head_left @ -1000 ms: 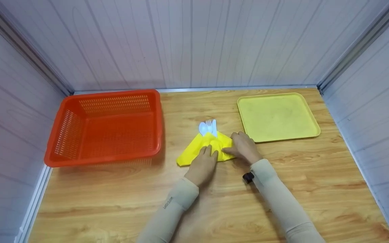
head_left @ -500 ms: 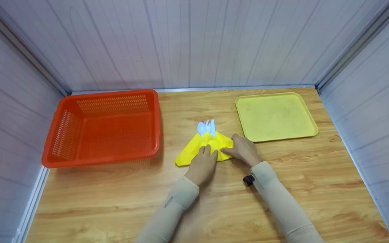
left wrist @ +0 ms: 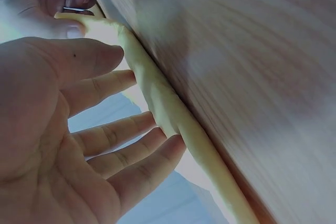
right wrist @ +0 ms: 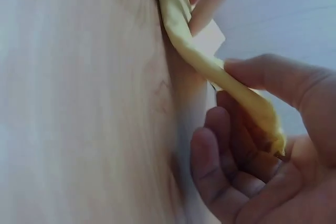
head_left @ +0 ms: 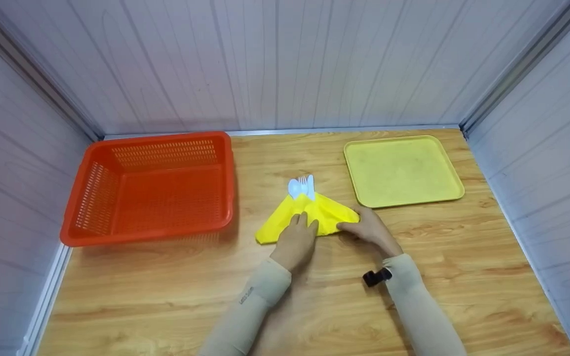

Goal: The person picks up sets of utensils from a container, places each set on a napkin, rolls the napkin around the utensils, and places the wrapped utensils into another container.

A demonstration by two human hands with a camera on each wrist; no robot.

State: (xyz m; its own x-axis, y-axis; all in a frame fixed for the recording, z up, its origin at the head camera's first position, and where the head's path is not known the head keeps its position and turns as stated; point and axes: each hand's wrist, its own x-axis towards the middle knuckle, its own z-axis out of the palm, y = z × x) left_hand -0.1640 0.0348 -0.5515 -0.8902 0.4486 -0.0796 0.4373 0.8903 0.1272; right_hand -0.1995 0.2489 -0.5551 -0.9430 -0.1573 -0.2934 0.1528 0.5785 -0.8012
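Note:
A folded yellow napkin (head_left: 277,222) lies on the table, partly over a white plastic spoon (head_left: 294,188), fork (head_left: 303,186) and knife (head_left: 310,185). Their upper ends stick out at its far side; the rest is covered. My left hand (head_left: 295,243) rests on the napkin's middle, fingertips pressing its near part with the fingers fairly straight. In the left wrist view those fingers (left wrist: 142,177) touch the raised yellow edge. My right hand (head_left: 371,231) pinches the napkin's right corner; the right wrist view has the corner between thumb (right wrist: 262,74) and curled fingers.
An orange-red plastic basket (head_left: 149,236) with slotted sides stands at the left, nothing in it. At the back right lies a flat yellow tray (head_left: 403,170), close beyond my right hand. Pale panel walls (head_left: 285,64) border the wooden table (head_left: 334,316) behind and on both sides.
My right hand has shifted right and a little nearer, and the napkin's right corner now reaches farther out with it. The left hand and the cutlery stay where they were.

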